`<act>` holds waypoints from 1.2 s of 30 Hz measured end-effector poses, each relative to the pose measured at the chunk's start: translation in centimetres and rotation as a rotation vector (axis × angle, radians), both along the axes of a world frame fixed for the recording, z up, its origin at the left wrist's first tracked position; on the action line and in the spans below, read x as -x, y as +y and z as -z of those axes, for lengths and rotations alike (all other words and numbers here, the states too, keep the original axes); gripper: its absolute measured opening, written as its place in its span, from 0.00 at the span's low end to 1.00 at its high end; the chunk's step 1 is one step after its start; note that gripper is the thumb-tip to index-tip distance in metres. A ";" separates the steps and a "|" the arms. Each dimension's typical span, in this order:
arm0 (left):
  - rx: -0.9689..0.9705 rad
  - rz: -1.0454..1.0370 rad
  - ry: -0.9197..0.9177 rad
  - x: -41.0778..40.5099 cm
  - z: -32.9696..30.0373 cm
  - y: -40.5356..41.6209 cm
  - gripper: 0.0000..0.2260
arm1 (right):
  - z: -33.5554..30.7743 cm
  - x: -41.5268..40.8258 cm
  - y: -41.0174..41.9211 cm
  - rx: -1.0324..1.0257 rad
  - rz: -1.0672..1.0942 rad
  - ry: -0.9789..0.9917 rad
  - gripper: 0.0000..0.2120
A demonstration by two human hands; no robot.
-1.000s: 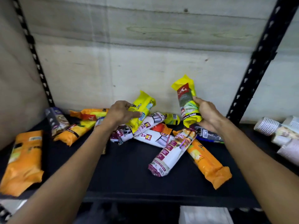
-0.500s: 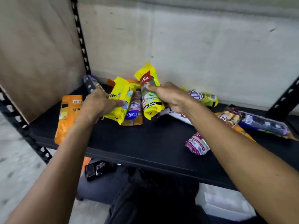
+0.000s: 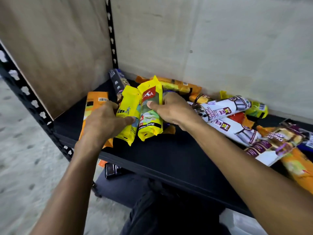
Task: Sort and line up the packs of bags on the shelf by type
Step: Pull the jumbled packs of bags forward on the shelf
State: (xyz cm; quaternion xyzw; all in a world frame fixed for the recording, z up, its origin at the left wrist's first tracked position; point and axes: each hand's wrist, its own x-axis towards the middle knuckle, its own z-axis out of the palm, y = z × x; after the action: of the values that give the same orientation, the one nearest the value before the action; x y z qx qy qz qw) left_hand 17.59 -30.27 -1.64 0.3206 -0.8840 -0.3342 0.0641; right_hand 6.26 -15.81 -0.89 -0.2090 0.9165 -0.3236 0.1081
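Hands meet at the left end of the black shelf (image 3: 169, 160). Left hand (image 3: 103, 126) has its grip closed on a yellow pack (image 3: 127, 119), thumb across the front, fingers hidden behind. Right hand (image 3: 174, 110) has its grip clamped on a yellow CASA pack (image 3: 149, 114) w/ red logo patch, thumb on the front panel, fingers wrapped round the back. Both packs stand nearly upright, side by side & touching, lower ends down at the shelf; can't tell if they rest on it.

Just left of them, partly under the left hand, an orange flat pack (image 3: 94, 106) lies on the shelf, barcode up. Behind, a dark roll pack (image 3: 118, 82) leans in the back-left corner by the black upright post (image 3: 111, 36). Orange packs (image 3: 177, 85) lie along the back wall (image 3: 220, 48).

Right of the right hand: two white draw-string bag rolls (image 3: 225, 109) lie at an angle, one over the other, w/ a small yellow-green pack (image 3: 257, 109) near the wall. Further right another draw-string pack (image 3: 274, 145) w/ purple print lies over an orange pack (image 3: 299, 168) at the frame edge.

Wooden side panel (image 3: 50, 48) closes the shelf's left end. Concrete floor (image 3: 22, 150) shows below left.
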 end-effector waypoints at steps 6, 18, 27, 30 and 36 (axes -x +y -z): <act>0.162 0.035 -0.027 -0.3 0.0 0.8 0.29 | -0.4 -1.3 0.5 -0.151 0.002 0.115 0.27; 0.235 0.144 -0.092 0.0 -0.2 0.0 0.24 | 1.1 -2.9 0.3 -0.199 0.060 0.306 0.21; 0.286 0.131 -0.139 0.5 -1.4 0.4 0.19 | 0.5 -3.0 2.0 -0.196 0.043 0.224 0.19; 0.323 0.095 -0.041 0.8 -2.0 1.0 0.22 | -0.4 -3.5 3.9 -0.099 0.068 0.252 0.16; 0.344 0.190 0.052 2.7 -3.1 4.9 0.24 | -2.9 -3.8 8.9 -0.036 0.200 0.308 0.14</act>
State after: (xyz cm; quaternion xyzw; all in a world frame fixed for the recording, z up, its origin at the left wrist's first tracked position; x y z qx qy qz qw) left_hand 14.87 -25.35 1.43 0.2111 -0.9525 -0.1907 0.1089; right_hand 10.09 -6.87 2.02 -0.1620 0.9440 -0.2806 -0.0623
